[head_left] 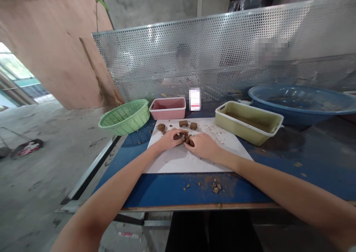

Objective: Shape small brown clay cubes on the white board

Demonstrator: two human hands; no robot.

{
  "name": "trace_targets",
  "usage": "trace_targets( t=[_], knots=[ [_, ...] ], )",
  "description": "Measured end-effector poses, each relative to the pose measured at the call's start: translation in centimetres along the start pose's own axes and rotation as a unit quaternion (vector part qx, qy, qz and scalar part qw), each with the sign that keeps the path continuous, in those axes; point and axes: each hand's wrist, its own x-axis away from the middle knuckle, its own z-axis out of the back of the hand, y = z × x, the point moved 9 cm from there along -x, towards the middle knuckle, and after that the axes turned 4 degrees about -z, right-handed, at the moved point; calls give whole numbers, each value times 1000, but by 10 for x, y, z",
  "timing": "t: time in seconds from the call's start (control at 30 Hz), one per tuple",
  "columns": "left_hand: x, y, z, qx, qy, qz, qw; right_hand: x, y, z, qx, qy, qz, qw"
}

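- On the white board (194,161), near its far half, I see both hands meeting at the middle.
- Left hand (169,139): fingers curled and closed round a brown lump (179,136), which lies on the board between the two hands.
- Right hand (203,145): fingers bent, tips down on small brown bits (190,142) just beside the lump; I cannot tell whether it pinches them or only presses on them.
- Beyond the hands, at the board's far edge: three loose brown pieces (183,123), apart from one another.
- Past the board's far edge: a pink tub (167,108).
- Off the board's far-left corner: a green basket (125,116).
- Along the board's right side, at its far end: a yellow tub (247,123), with a blue basin (300,101) behind it.
- Under the board: a blue table (155,190); brown crumbs (215,187) lie on it just in front of the board's near edge.
- Behind everything stands a perforated metal screen (222,51).
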Motion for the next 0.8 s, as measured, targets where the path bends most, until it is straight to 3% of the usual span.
trace_targets(
  t=[0.23, 0.33, 0.5, 0.8],
  knots=[
    [1, 5, 6, -14, 35, 28, 999, 4, 10, 11, -1, -7, -23, 1000],
    [0, 12, 10, -28, 57, -12, 998, 5, 12, 12, -7, -15, -27, 999],
    [-1, 21, 3, -63, 21, -103, 992, 4, 15, 8, -1, -12, -55, 998],
    [-3, 19, -2, -93, 8, -127, 988, 3, 10, 11, 13, -16, -64, 998]
  ],
)
